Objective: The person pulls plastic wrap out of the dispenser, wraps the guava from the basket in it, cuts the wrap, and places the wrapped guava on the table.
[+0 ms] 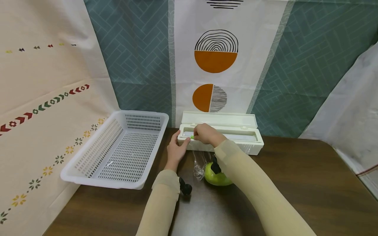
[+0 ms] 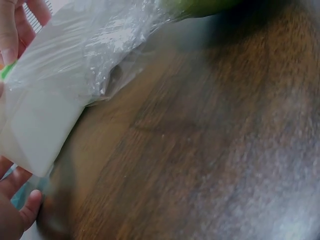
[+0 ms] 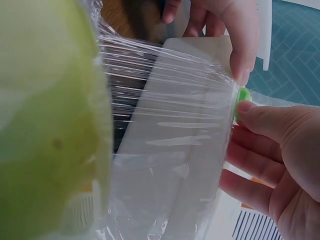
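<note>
A white cling film dispenser (image 1: 254,148) stands on the table with its lid (image 1: 218,119) raised. My left hand (image 1: 176,150) holds the left end of the dispenser, its thumb at the front edge. With the right hand (image 1: 206,133) I pinch a small green slide cutter (image 3: 242,102) on the front rim, close to the left thumb. Clear cling film (image 3: 175,110) stretches from this rim, wrinkled, to a green fruit (image 1: 217,175) in front of the box. Film covers the fruit's visible side in the right wrist view; my right forearm partly hides it from above.
To the left is a white perforated plastic basket (image 1: 150,160). The brown wooden table (image 1: 310,183) stretches out to the right. Patterned cloths (image 1: 141,65) hang behind and beside the table. Each wrist wears a small black camera (image 1: 186,189).
</note>
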### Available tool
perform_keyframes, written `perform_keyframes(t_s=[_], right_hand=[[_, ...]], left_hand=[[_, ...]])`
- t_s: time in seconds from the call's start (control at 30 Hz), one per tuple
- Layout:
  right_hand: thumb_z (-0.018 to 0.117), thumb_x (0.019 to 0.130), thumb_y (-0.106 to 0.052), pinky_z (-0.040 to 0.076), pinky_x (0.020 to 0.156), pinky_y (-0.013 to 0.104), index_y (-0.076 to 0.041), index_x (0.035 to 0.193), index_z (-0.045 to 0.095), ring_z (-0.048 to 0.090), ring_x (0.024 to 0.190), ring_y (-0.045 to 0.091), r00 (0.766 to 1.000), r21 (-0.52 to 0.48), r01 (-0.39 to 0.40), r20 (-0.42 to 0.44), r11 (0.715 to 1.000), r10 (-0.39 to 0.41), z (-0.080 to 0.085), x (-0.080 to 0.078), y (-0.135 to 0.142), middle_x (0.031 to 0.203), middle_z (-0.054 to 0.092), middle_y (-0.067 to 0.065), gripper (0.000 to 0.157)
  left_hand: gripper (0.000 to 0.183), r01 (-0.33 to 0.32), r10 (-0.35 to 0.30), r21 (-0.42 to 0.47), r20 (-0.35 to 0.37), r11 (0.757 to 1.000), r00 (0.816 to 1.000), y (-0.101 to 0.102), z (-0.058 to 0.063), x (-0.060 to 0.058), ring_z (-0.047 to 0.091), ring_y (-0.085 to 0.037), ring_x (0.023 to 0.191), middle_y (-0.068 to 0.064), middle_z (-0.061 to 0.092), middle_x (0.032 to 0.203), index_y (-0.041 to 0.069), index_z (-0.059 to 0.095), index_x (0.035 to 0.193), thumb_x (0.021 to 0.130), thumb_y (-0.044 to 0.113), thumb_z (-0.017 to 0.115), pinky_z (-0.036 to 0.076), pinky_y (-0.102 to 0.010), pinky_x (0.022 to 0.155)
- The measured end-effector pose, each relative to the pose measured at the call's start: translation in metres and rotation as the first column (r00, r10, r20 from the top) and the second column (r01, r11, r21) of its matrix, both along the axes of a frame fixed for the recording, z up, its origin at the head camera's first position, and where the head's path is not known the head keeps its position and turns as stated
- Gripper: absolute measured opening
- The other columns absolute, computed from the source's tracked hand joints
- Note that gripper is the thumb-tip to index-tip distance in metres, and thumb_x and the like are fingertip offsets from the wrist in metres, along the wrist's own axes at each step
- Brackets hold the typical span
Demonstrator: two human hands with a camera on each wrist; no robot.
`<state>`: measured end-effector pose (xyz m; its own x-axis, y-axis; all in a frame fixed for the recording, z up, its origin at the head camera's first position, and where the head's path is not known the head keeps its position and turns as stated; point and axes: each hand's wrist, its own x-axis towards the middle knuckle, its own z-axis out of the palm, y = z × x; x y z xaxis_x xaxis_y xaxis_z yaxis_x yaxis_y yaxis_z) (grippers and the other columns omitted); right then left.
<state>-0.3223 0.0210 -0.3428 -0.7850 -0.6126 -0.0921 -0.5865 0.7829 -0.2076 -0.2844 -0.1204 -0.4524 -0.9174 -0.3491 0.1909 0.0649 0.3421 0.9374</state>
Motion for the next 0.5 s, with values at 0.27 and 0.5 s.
perform_keyframes(t_s=[0.27,0.5], right_hand=[[0.059,0.093,-0.015,0.051,0.072,0.031,-0.005,0.094,0.071,0.06,0.073,0.016,1.0,-0.008,-0.017,-0.025,1.0,0.017,-0.0005,0.0018,0.0018,0.088,0.07,0.007,0.016],[0.058,0.093,-0.013,0.051,0.073,0.031,-0.004,0.094,0.071,0.061,0.075,0.016,1.0,0.0,-0.012,-0.023,1.0,0.012,-0.0024,0.0011,0.0015,0.088,0.069,0.007,0.016]], left_hand=[[0.06,-0.007,0.007,-0.018,0.041,1.0,0.999,0.0035,0.0011,0.0005,0.048,-0.029,0.127,-0.007,0.052,0.14,0.028,0.043,0.14,0.086,0.041,0.066,0.039,-0.048,0.102],[0.061,0.018,-0.014,-0.035,0.109,0.999,0.994,0.0045,0.001,0.0009,0.037,-0.031,0.135,-0.004,0.04,0.149,0.033,0.035,0.143,0.089,0.046,0.059,0.023,-0.061,0.105]])
